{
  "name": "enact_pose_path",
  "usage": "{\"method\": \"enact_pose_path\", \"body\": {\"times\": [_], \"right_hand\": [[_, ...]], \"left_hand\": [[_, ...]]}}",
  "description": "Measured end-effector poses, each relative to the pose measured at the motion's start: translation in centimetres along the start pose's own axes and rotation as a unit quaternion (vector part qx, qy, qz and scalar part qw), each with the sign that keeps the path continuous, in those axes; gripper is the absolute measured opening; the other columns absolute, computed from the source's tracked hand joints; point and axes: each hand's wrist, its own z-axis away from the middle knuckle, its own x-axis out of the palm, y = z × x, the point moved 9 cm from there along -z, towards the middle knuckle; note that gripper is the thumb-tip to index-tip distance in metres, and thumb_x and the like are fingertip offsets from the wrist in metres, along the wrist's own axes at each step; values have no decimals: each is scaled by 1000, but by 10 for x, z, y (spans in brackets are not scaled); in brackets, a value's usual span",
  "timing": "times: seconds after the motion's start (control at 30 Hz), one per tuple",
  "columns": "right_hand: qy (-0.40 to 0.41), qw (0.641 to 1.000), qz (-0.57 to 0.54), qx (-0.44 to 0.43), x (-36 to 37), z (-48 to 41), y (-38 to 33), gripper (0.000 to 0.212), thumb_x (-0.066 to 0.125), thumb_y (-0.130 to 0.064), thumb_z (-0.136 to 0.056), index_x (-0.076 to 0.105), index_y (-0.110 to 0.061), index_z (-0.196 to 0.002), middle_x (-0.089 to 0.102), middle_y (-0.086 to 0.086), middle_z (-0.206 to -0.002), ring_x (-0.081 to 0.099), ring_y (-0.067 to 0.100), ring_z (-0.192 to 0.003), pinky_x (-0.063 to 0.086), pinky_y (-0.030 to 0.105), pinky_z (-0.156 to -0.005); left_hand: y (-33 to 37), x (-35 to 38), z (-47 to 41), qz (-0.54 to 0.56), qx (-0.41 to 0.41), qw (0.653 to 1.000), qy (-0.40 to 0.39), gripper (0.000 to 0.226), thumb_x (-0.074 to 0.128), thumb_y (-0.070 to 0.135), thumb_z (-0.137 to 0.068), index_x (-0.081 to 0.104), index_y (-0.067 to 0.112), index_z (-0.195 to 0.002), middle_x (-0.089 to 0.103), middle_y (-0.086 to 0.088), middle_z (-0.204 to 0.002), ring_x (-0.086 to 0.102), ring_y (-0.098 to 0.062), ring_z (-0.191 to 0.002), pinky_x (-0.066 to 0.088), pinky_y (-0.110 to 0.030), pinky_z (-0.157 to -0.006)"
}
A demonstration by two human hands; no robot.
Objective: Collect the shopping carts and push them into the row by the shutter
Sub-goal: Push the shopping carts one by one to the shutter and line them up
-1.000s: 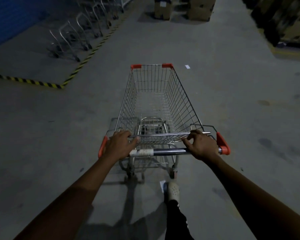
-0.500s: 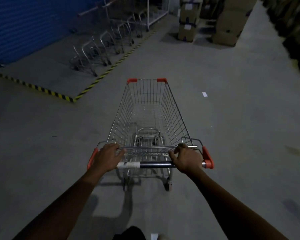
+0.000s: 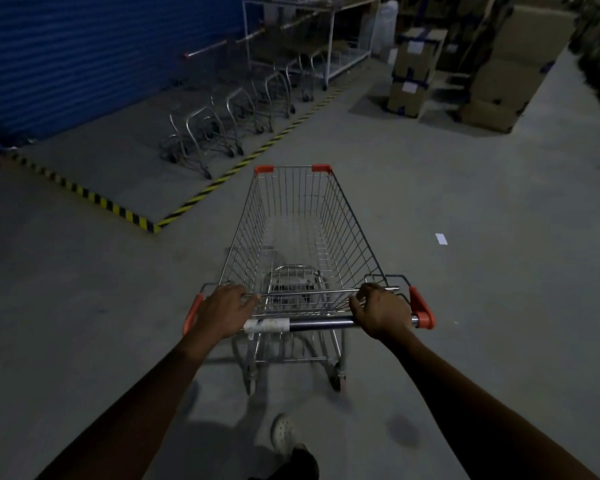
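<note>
An empty wire shopping cart point(image 3: 298, 233) with orange corner caps stands in front of me on the grey floor, pointing away. My left hand point(image 3: 222, 311) grips the left end of its handle bar point(image 3: 321, 323). My right hand point(image 3: 383, 311) grips the right end, just inside the orange end cap. A row of nested carts point(image 3: 229, 119) stands at the upper left, beside the blue shutter point(image 3: 84, 60).
Yellow-black hazard tape point(image 3: 187, 206) marks off the floor area around the row. A white metal rack point(image 3: 312, 36) stands behind the row. Stacked cardboard boxes point(image 3: 499, 71) fill the upper right. A white paper scrap point(image 3: 441, 239) lies right of the cart. My shoe point(image 3: 283, 433) is below.
The cart has rolled forward with both hands on the handle. The shutter, the cart row and the boxes have come closer and further into view.
</note>
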Motion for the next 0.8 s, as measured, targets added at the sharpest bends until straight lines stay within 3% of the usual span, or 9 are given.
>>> {"method": "enact_pose_path", "body": {"times": [0.07,0.2,0.33,0.43,0.57,0.63,0.7,0.73,0.8], "right_hand": [[-3,1000,-8,1,1,-48,1,38,43,-53,-98,67,-23,-98,66,-4,-101,51,11,-71,27,25,-54],[15,1000,-7,2,2,-136,3,39,40,-56,-91,65,-25,-91,70,-4,-95,63,19,-73,36,28,-61],[19,1000,-6,-12,7,-214,1,38,41,-55,-91,66,-26,-87,70,-5,-93,67,20,-74,39,28,-60],[36,999,-3,-25,11,-273,-2,45,32,-58,-87,64,-26,-82,69,-4,-90,67,22,-72,40,29,-59],[40,999,-3,-32,18,-360,-1,44,33,-58,-86,63,-27,-82,70,-5,-91,69,23,-76,47,31,-63],[38,998,-3,-40,21,-408,-1,43,35,-59,-86,64,-27,-84,70,-7,-92,69,23,-78,45,30,-62],[39,998,-7,-53,22,-458,-3,37,41,-56,-88,65,-27,-84,70,-7,-91,69,22,-78,41,29,-61],[38,997,-8,-59,23,-483,-4,35,44,-54,-88,65,-26,-85,70,-6,-90,69,23,-78,40,29,-61],[30,997,-10,-70,24,-530,-6,34,43,-53,-89,64,-26,-86,70,-6,-90,69,23,-79,41,29,-61]], "left_hand": [[4,-11,-40,-7,-6,1000,-3,41,43,55,-99,66,26,-117,62,6,-130,53,-18,-125,32,-47,-105],[-4,-17,-119,-50,-9,998,-45,60,34,74,-85,62,31,-117,59,13,-125,53,-15,-122,36,-57,-100],[-5,-36,-185,-22,-36,999,-32,60,28,72,-83,61,33,-113,62,15,-121,56,-14,-119,37,-54,-104],[-5,-47,-236,-33,-38,998,-35,60,29,71,-86,59,33,-121,58,14,-129,52,-14,-125,32,-53,-104],[-3,-59,-307,-86,-30,995,-35,78,20,77,-77,57,33,-130,52,11,-138,46,-16,-132,33,-55,-104],[0,-72,-343,-85,-44,995,-20,71,35,76,-77,57,33,-131,57,6,-137,51,-21,-129,40,-54,-105],[7,-78,-380,-66,-46,996,-36,61,73,63,-71,57,29,-119,68,-4,-120,66,-28,-110,55,-54,-87],[9,-84,-398,-61,-54,996,-37,53,78,53,-75,58,27,-117,70,-6,-116,67,-30,-107,55,-55,-86],[15,-105,-435,-39,-80,996,2,42,56,55,-94,64,27,-125,64,0,-131,56,-27,-126,39,-54,-109]]}}
